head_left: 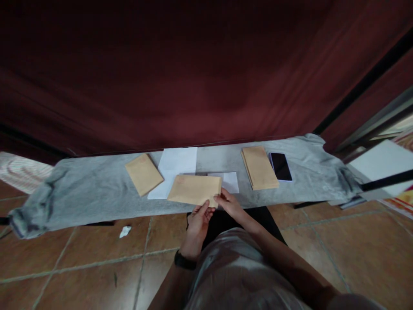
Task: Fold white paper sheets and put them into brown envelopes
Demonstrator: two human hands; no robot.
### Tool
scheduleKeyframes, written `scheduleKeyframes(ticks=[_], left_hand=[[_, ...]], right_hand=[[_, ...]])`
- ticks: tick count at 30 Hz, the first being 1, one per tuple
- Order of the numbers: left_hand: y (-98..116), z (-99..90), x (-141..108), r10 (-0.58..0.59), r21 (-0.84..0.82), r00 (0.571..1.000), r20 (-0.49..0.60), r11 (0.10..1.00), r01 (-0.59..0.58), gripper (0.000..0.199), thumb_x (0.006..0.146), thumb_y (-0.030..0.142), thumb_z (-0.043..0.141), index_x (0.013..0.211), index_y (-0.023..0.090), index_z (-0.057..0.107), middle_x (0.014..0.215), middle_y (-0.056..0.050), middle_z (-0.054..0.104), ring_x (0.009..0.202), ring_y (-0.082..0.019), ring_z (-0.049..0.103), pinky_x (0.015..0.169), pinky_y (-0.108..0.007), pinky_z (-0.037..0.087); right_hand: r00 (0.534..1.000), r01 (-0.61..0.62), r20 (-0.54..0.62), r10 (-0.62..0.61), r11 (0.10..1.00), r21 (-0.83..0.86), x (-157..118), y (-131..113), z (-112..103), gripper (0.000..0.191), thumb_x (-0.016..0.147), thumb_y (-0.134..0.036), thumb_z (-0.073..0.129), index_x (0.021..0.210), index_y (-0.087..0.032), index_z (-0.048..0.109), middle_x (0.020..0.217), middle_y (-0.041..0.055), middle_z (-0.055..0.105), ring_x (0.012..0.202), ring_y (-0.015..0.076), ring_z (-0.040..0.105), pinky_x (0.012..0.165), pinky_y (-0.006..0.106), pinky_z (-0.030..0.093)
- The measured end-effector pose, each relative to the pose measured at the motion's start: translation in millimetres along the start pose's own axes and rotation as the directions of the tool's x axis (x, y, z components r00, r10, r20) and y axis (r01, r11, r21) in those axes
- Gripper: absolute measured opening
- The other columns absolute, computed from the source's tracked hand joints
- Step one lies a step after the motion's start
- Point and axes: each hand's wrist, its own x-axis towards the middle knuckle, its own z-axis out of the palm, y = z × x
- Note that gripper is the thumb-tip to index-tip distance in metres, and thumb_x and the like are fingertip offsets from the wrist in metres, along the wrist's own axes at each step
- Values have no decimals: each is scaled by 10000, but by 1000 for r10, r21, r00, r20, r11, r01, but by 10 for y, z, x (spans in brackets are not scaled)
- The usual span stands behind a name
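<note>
A brown paper envelope [194, 189] with faint reddish print at its upper left is held in front of me, over the front edge of the cloth-covered table. My left hand [202, 216] pinches its lower edge with the thumb on top. At its right end, my right hand [228, 201] grips the corner between thumb and fingers. Behind the envelope lie white sheets of paper [177, 161], partly covered by it. Another white piece of paper [229, 181] shows just beyond my right hand.
Left of the sheets lies a brown envelope stack [143, 174]. A second stack of envelopes [260, 168] sits to the right, beside a dark-screened phone [281, 166]. Grey cloth [97, 185] covers the narrow table. A dark red curtain [206, 86] hangs behind; a white scrap [125, 231] lies on the tiled floor.
</note>
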Motion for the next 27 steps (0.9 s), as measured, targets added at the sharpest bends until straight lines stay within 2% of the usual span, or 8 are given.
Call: scheduleKeyframes(ticks=[6,10,15,17,18,20,23,27], left_hand=[[-74,-24,-11,-184,-68,983,2,981,183,109,817,101,770,816,143,670,692,-9,723,591,-100,698,537,-156,549],[-147,-28,-80,-211,-18,976,62,977,212,90,836,121,759,905,141,705,789,-31,745,655,-103,708,591,-162,569],[-248,-75,-258,-201,434,954,224,897,87,250,856,424,743,869,175,736,829,-82,748,726,-175,713,679,-271,592],[-220,-78,-286,-15,684,950,311,697,-214,241,855,437,724,871,197,745,885,-100,754,818,-230,723,776,-351,599],[-183,-69,-279,125,757,915,384,525,-390,225,851,409,726,956,211,752,1011,-115,755,955,-266,717,884,-403,581],[-72,-30,-224,341,782,759,555,98,-615,456,823,340,754,1262,247,673,1406,-133,608,1327,-333,542,1126,-509,423],[139,38,-74,299,671,604,739,-403,-622,939,745,324,831,1554,250,360,1687,-155,151,1547,-392,137,1228,-631,150],[366,63,96,146,511,559,816,-635,-579,1159,674,456,869,1603,225,215,1689,-210,33,1544,-435,80,1210,-682,78]], right_hand=[[981,-187,100,166,945,270,-86,-190,-183,361,765,-394,633,1065,-216,726,948,19,764,845,229,704,785,361,585],[980,-193,87,176,950,246,-72,-197,-256,358,754,-418,663,1038,-210,728,894,8,752,797,201,676,708,305,554],[999,-36,24,35,999,9,23,-64,-407,256,782,-368,616,936,-207,741,802,-9,724,788,197,648,743,314,536],[1000,18,-10,-19,997,-71,43,-27,-487,250,802,-336,577,947,-214,741,807,-10,717,800,198,646,770,320,533],[999,30,-13,-32,996,-86,44,-18,-523,258,810,-324,564,965,-215,739,823,-9,717,804,197,648,777,321,534],[999,45,4,-45,996,-73,31,-21,-582,273,824,-313,555,1006,-213,733,865,-6,724,816,195,656,790,321,538],[997,56,48,-54,998,-22,-9,-64,-644,293,826,-312,573,1053,-201,721,914,-1,738,853,196,667,812,321,543],[993,31,111,-33,999,19,-67,-137,-730,300,806,-309,597,1059,-195,709,922,-4,744,867,191,671,816,313,548]])
